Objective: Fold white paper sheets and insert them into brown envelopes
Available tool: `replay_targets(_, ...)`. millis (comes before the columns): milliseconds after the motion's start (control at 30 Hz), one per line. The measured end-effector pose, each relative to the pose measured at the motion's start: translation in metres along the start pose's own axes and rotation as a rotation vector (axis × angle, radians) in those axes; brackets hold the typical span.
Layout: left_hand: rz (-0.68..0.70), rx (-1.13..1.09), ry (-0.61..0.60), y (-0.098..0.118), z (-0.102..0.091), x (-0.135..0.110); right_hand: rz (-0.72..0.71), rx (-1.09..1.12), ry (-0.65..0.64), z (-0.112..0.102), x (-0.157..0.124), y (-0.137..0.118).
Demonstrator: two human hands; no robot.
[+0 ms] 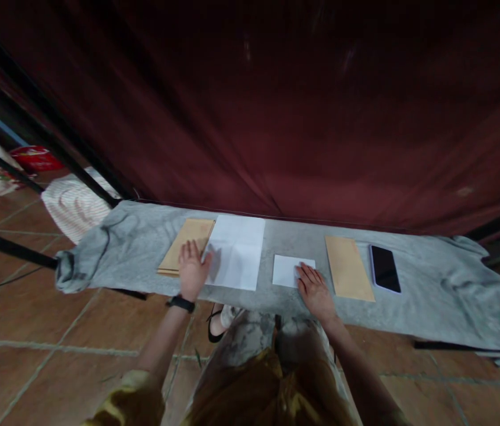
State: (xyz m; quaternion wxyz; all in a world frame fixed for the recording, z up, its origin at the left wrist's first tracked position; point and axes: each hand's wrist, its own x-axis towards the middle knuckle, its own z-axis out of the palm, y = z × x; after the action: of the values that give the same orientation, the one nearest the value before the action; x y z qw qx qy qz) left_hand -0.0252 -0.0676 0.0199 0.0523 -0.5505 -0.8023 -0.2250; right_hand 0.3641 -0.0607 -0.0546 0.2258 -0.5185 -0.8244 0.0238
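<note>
My left hand (pixel 193 271) lies with fingers spread on a small stack of brown envelopes (pixel 181 245), its thumb reaching toward the large white paper sheet (pixel 239 251) beside them. A dark band circles that wrist. Over the right edge of a smaller folded-looking white paper (pixel 284 271) rests my right hand (pixel 314 289), fingers stretched out and lying flat. Just right of it is a single brown envelope (pixel 350 268), apart from the hand. Neither hand grips anything that I can see.
A phone (pixel 385 269) with a dark screen lies right of the single envelope. Everything sits on a narrow bench covered with grey cloth (pixel 436 284). A dark red curtain (pixel 303 148) hangs behind it. Black metal bars (pixel 10 244) and a striped cloth (pixel 76 204) stand at left.
</note>
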Motion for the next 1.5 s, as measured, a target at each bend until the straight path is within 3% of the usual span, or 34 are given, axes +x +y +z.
replay_targets(100, -0.238, 0.103, -0.061, -0.053, -0.008, 0.029, 0.009, 0.027, 0.012, 0.001, 0.0, -0.001)
replay_targets(233, -0.284, 0.129, -0.242, -0.084, -0.01, 0.03, 0.014, 0.026, 0.016, 0.002, 0.0, -0.001)
replay_targets(400, -0.309, 0.131, -0.251, -0.082, -0.016, 0.03, 0.001, -0.004, -0.005, 0.004, -0.001, 0.002)
replay_targets(667, -0.245, 0.164, -0.092, -0.083, -0.033, 0.038, -0.027, -0.051, 0.018, 0.012, -0.004, 0.008)
replay_targets(733, -0.301, 0.032, -0.076, -0.085, -0.038, 0.041, -0.028, -0.053, 0.027, 0.012, -0.004, 0.008)
replay_targets(867, -0.48, -0.451, 0.015, -0.089, -0.056, 0.052, -0.038, -0.051, 0.034, 0.012, -0.004, 0.008)
replay_targets(967, -0.525, -0.613, 0.108, -0.089, -0.071, 0.058, -0.046, -0.046, 0.041, 0.012, -0.004, 0.008)
replay_targets(1067, -0.571, -0.801, 0.154, -0.075, -0.08, 0.051, -0.046, -0.048, 0.039, 0.012, -0.004, 0.008)
replay_targets(1133, -0.584, -0.94, 0.106, -0.056, -0.078, 0.037, -0.041, -0.048, 0.031, 0.012, -0.004, 0.008)
replay_targets(1200, -0.587, -1.089, -0.003, -0.029, -0.072, 0.016, -0.04, -0.042, 0.025, 0.012, -0.004, 0.008)
replay_targets(1233, -0.637, -1.307, -0.109, -0.014, -0.067, 0.005, -0.039, -0.038, 0.024, 0.012, -0.004, 0.008)
replay_targets(1333, -0.89, -1.722, -0.314, 0.03, -0.049, -0.03, -0.036, -0.022, 0.03, 0.012, -0.004, 0.008)
replay_targets(1500, -0.96, -1.773, -0.402, 0.084, -0.021, -0.068, -0.011, 0.065, 0.043, 0.005, -0.002, 0.004)
